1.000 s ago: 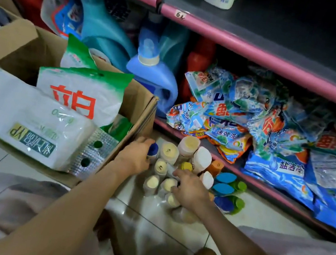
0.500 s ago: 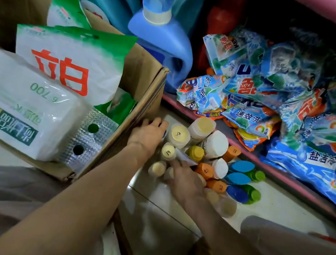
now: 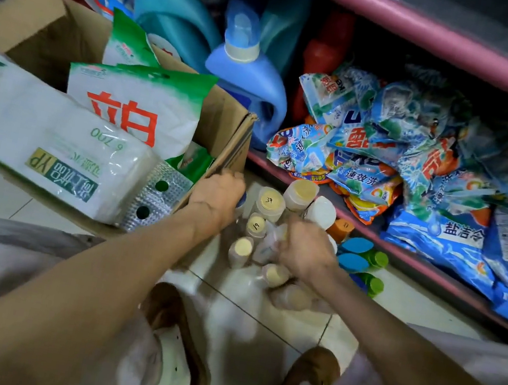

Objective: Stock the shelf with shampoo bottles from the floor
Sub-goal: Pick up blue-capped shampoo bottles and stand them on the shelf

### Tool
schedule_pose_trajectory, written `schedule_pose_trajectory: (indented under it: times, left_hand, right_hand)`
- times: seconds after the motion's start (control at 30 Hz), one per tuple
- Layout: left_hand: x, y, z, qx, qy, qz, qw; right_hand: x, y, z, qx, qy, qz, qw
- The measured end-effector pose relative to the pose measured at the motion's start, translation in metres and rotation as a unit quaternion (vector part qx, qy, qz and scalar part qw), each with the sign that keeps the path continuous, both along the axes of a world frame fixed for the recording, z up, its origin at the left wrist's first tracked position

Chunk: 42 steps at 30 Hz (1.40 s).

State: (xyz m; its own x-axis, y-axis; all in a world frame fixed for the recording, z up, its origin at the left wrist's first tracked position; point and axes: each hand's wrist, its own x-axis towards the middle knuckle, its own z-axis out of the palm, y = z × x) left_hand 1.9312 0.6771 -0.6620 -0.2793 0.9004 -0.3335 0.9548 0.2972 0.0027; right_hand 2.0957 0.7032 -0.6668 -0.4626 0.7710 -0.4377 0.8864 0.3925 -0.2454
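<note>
Several small shampoo bottles (image 3: 270,200) stand in a cluster on the tiled floor, most with cream caps, some numbered. Others have a white cap (image 3: 320,211), an orange cap (image 3: 339,229), blue caps (image 3: 357,246) or green caps (image 3: 377,260). My left hand (image 3: 219,196) curls over a blue-capped bottle (image 3: 241,199) at the corner of the cardboard box; the bottle is mostly hidden. In the middle of the cluster my right hand (image 3: 307,249) is blurred, its fingers curled round a pale bottle (image 3: 268,246). The pink-edged upper shelf (image 3: 441,45) runs above.
A cardboard box (image 3: 222,132) with detergent bags and a tissue pack sits on the left. The bottom shelf (image 3: 370,238) holds blue detergent jugs (image 3: 248,79) and heaped washing-powder bags (image 3: 371,152). My knees and brown shoes (image 3: 313,369) are at the bottom.
The view tilted up again, bringing the pink upper shelf back into sight. My right hand rose from low among the bottles and closed on a pale one. My left hand stayed at the box corner.
</note>
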Motion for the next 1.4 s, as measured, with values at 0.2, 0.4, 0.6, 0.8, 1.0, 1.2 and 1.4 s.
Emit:
schedule_pose_trajectory:
  times: [0.2, 0.4, 0.6, 0.8, 1.0, 1.2, 1.4]
  left_hand:
    - [-0.011, -0.008, 0.105, 0.139, -0.056, 0.024, 0.988]
    - [-0.034, -0.018, 0.188, 0.349, -0.307, 0.222, 0.857]
    - [-0.045, -0.014, 0.205, 0.415, -0.576, 0.313, 0.631]
    - [-0.043, -0.008, 0.205, 0.438, -0.634, 0.337, 0.541]
    - [-0.04, -0.006, 0.207, 0.456, -0.63, 0.346, 0.525]
    - [-0.037, -0.005, 0.21, 0.458, -0.618, 0.327, 0.55]
    - [-0.02, -0.005, 0.216, 0.445, -0.613, 0.267, 0.596]
  right_hand:
    - [0.035, 0.014, 0.089, 0.057, 0.077, -0.122, 0.988]
    - [0.082, 0.024, 0.191, -0.087, 0.39, -0.367, 0.84]
    - [0.119, 0.044, 0.278, -0.083, 0.554, -0.465, 0.686]
    - [0.115, 0.061, 0.291, -0.133, 0.616, -0.562, 0.536]
    - [0.097, 0.089, 0.274, -0.118, 0.617, -0.602, 0.493]
    - [0.074, 0.079, 0.277, -0.183, 0.646, -0.561, 0.484]
    - [0.023, 0.03, 0.244, -0.041, 0.332, -0.135, 0.933]
